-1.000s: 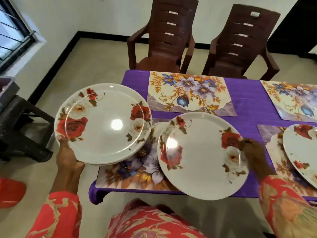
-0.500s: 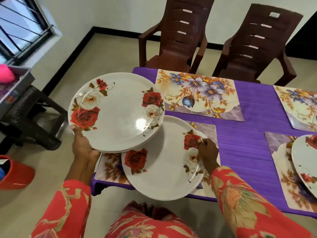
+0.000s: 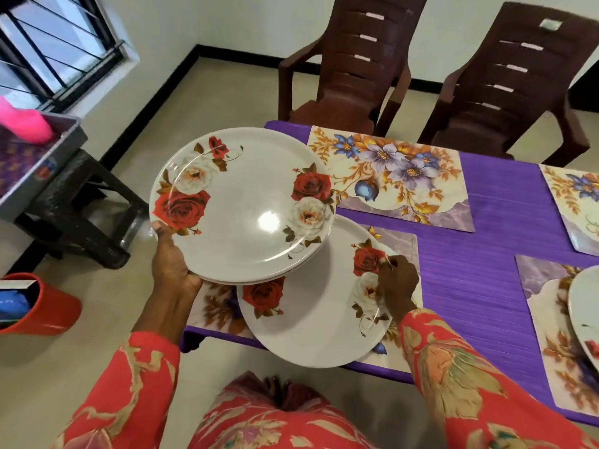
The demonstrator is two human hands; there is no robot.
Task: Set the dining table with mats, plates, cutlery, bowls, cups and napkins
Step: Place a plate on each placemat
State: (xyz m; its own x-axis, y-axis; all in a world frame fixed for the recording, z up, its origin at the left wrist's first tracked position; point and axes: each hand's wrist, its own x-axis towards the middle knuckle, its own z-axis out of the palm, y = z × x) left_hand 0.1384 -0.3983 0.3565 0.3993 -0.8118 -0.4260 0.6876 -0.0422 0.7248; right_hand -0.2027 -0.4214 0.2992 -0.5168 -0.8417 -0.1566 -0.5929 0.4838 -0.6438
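My left hand (image 3: 171, 264) grips the near edge of a stack of white rose-patterned plates (image 3: 241, 205), held level above the table's left corner. My right hand (image 3: 397, 281) pinches the right rim of a single rose plate (image 3: 311, 322) lying on the near-left floral mat (image 3: 402, 251), with its near edge hanging past the table's edge. The stack hides part of that plate and mat. Another floral mat (image 3: 389, 176) lies bare at the far left. At the right edge, a third plate (image 3: 583, 312) rests on a mat (image 3: 547, 319).
The table has a purple cloth (image 3: 466, 264). Two brown plastic chairs (image 3: 350, 69) (image 3: 512, 89) stand at its far side. A fourth mat (image 3: 573, 202) lies far right. A grey tray on a dark stool (image 3: 42, 170) and a red bucket (image 3: 42, 306) stand on the floor to the left.
My right hand has carried the single plate leftward and lowered it onto the near-left mat. The stack in my left hand has shifted right, over that plate. My view moved left.
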